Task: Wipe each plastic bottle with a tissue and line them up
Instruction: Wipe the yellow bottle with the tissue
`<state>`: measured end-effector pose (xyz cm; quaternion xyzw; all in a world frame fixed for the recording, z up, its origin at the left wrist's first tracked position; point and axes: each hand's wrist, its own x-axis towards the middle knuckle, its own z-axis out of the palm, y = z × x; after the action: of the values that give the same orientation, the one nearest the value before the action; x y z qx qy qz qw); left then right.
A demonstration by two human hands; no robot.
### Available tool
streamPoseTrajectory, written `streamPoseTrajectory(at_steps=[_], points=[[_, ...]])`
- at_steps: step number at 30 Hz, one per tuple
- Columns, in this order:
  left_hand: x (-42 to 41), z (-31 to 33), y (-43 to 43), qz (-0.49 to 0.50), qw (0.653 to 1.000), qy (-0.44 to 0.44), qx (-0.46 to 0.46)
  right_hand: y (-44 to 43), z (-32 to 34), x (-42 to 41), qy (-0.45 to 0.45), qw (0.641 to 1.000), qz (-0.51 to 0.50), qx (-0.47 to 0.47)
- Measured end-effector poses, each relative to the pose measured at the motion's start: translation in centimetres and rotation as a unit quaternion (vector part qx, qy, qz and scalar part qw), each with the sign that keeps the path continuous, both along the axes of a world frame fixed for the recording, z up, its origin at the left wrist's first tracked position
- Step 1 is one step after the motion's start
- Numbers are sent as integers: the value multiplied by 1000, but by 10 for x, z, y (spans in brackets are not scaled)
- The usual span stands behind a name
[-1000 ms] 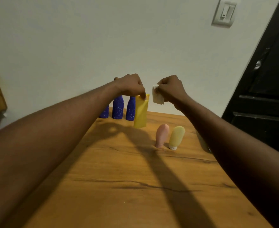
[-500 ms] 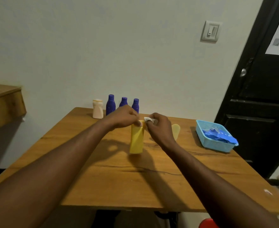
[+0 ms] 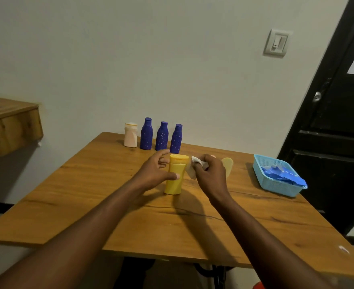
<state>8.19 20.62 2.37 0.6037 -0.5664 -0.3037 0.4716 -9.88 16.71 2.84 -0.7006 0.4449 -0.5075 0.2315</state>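
A yellow bottle (image 3: 175, 180) stands upright mid-table. My left hand (image 3: 154, 174) holds it, thumb across its front and fingers behind its cap. My right hand (image 3: 210, 174) pinches a white tissue (image 3: 192, 170) against the bottle's right side. A pale yellow bottle (image 3: 227, 166) shows partly behind my right hand; a pink tip peeks above that hand. At the back stand a cream bottle (image 3: 130, 137) and three blue bottles (image 3: 162, 136) in a row.
A light blue basket (image 3: 276, 185) with blue wrappers sits at the table's right edge. The wooden table (image 3: 109, 215) meets the wall at the back. A wooden shelf (image 3: 9, 124) juts out on the left, and a black door (image 3: 336, 122) stands on the right.
The yellow bottle came down from near the back row to mid-table. My left hand shifted from its cap to its body. The tissue now touches the bottle's side.
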Motion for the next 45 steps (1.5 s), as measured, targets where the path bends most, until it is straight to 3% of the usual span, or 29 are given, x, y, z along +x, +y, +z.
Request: streamPoseTrajectory(at_steps=[10,15,24,30,38,45], points=[[0,-45,-7,-20,988,148,-29,-19,-16,-4,-85,996,-5,40],[10,-40,-22,1,978,206,-33,-34,2,4,-59,998,-3,-22],[27,-51,-45,18,987,157,-14,-58,0,51,100,984,33,-142],[26,-62,-45,62,990,121,-40,-56,-32,69,174,974,61,-134],[23,-62,-44,72,992,90,-46,-61,-40,56,87,994,37,-47],[20,-59,-37,74,994,60,-56,-53,-36,59,145,981,76,-104]])
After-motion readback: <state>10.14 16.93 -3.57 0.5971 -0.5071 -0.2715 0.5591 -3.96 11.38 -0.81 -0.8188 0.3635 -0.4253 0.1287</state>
